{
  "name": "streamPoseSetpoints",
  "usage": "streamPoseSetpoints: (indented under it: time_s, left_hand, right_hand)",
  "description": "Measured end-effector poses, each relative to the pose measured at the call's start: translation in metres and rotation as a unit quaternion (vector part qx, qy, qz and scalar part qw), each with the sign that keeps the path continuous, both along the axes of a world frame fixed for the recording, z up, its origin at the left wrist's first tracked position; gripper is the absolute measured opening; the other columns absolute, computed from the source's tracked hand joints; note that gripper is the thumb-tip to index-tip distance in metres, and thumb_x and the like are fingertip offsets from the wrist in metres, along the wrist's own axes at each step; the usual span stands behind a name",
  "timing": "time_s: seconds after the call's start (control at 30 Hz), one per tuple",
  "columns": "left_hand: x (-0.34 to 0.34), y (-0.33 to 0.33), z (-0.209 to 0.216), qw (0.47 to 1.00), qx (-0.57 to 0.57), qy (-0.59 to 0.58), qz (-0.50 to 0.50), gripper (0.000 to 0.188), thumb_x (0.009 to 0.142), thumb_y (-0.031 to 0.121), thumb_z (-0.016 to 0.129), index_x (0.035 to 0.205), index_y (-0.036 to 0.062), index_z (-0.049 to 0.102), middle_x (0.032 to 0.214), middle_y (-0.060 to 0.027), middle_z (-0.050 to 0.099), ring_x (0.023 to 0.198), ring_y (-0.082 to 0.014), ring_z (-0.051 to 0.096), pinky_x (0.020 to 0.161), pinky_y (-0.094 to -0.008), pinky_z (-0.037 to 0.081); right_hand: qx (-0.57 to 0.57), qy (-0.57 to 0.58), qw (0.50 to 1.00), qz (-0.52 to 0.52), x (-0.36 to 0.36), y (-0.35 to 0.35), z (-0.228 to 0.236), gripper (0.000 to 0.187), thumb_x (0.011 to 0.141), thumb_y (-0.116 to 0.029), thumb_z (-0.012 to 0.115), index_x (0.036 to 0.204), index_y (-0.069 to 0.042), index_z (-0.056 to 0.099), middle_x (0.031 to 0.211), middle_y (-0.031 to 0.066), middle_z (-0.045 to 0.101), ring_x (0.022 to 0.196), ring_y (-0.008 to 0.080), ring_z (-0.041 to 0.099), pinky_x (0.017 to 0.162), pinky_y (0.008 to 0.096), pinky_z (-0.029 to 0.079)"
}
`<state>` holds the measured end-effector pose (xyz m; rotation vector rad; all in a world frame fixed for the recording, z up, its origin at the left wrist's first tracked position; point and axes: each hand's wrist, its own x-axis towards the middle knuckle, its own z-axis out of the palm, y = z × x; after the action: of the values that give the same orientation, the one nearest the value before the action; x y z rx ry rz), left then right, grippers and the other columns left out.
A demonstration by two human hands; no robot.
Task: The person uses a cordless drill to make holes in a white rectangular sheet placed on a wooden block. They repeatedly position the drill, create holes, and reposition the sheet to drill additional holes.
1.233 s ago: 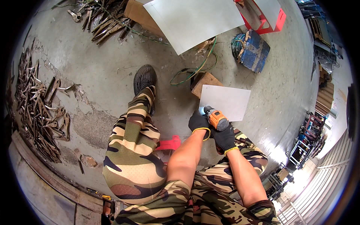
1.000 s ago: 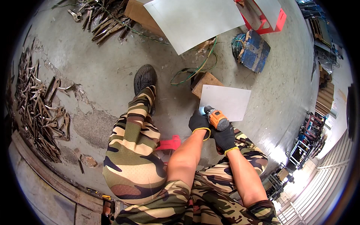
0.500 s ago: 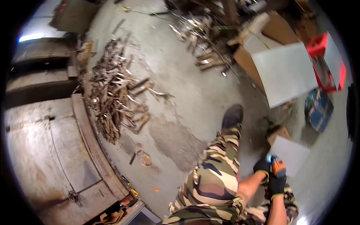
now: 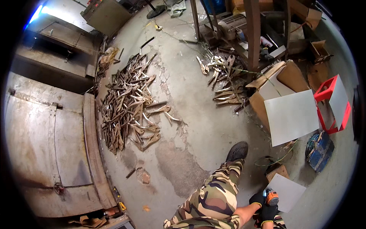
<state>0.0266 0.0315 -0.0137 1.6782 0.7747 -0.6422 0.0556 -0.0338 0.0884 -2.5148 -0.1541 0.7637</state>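
In a black glove with a yellow cuff, my right hand (image 4: 269, 213) grips an orange and black cordless drill (image 4: 272, 197) at the lower right. A small light glows at the drill's front. My left hand (image 4: 257, 198), gloved alike, is curled close beside the drill's front end; what its fingers hold is hidden. Just beyond both hands lies a flat pale grey sheet (image 4: 289, 191), partly over a small cardboard box (image 4: 277, 172). My camouflage-clad leg (image 4: 213, 194) stretches forward to the left of my hands.
Heaped locking pliers (image 4: 127, 108) lie on the floor at left, with a smaller pliers heap (image 4: 225, 76) farther back. A metal cabinet (image 4: 45, 141) lines the left side. At right are a larger grey sheet (image 4: 292, 116), a red frame (image 4: 331, 103) and a blue bundle (image 4: 320, 152).
My view has tilted upward, so the floor, heaps and hands sit lower in the picture, and it is sharper. The drill stays in my right hand, with my left hand beside it.
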Motion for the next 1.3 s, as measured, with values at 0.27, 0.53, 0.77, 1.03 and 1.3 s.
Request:
streamPoseSetpoints:
  time_s: [0.27,0.53,0.77,1.03,1.3]
  left_hand:
    - [-0.016,-0.014,-0.003,0.999,0.013,-0.021,-0.030,0.060,0.080,0.058,0.071,0.126,0.0202,0.069,0.111,-0.0162,0.074,0.104,-0.0379,0.070,0.091,-0.0477,0.053]
    - [-0.067,-0.014,-0.068,0.983,0.107,-0.114,-0.100,0.063,0.081,0.056,0.071,0.130,0.0157,0.068,0.121,-0.0193,0.070,0.112,-0.0392,0.065,0.097,-0.0450,0.050]
    - [-0.073,0.032,-0.061,0.981,-0.147,0.057,0.111,0.062,0.077,0.039,0.088,0.121,0.0021,0.066,0.106,-0.0120,0.072,0.093,-0.0229,0.066,0.081,-0.0364,0.053]
    - [-0.034,0.065,-0.040,0.990,-0.089,0.009,-0.111,0.057,0.077,0.034,0.088,0.118,0.0005,0.069,0.109,-0.0151,0.075,0.099,-0.0275,0.071,0.089,-0.0397,0.054]
    - [-0.039,0.102,-0.148,0.693,0.427,0.019,-0.580,0.031,0.098,0.034,0.056,0.117,0.0138,0.070,0.117,-0.0093,0.071,0.111,-0.0266,0.065,0.088,-0.0410,0.052]
  right_hand:
    - [0.045,0.034,0.997,-0.047,-0.018,-0.025,0.006,0.028,0.080,-0.010,0.072,0.105,-0.002,0.064,0.091,0.0084,0.065,0.077,0.0238,0.062,0.070,0.0380,0.053]
    - [0.150,0.020,0.961,-0.233,-0.027,-0.042,0.078,0.040,0.075,-0.011,0.079,0.111,-0.003,0.065,0.098,0.0042,0.067,0.088,0.0160,0.063,0.079,0.0337,0.053]
    - [0.319,0.060,0.844,-0.427,-0.014,-0.065,0.124,0.044,0.078,0.008,0.073,0.121,0.001,0.064,0.106,0.0100,0.072,0.092,0.0176,0.070,0.081,0.0296,0.058]
    - [0.389,0.024,0.768,-0.508,-0.012,-0.058,0.144,0.041,0.080,0.004,0.072,0.119,0.003,0.063,0.105,0.0125,0.073,0.081,0.0166,0.069,0.071,0.0303,0.057]
    - [0.426,0.059,0.759,-0.489,-0.011,-0.051,0.150,0.046,0.081,0.004,0.071,0.125,-0.001,0.060,0.111,0.0117,0.073,0.096,0.0161,0.068,0.080,0.0305,0.055]
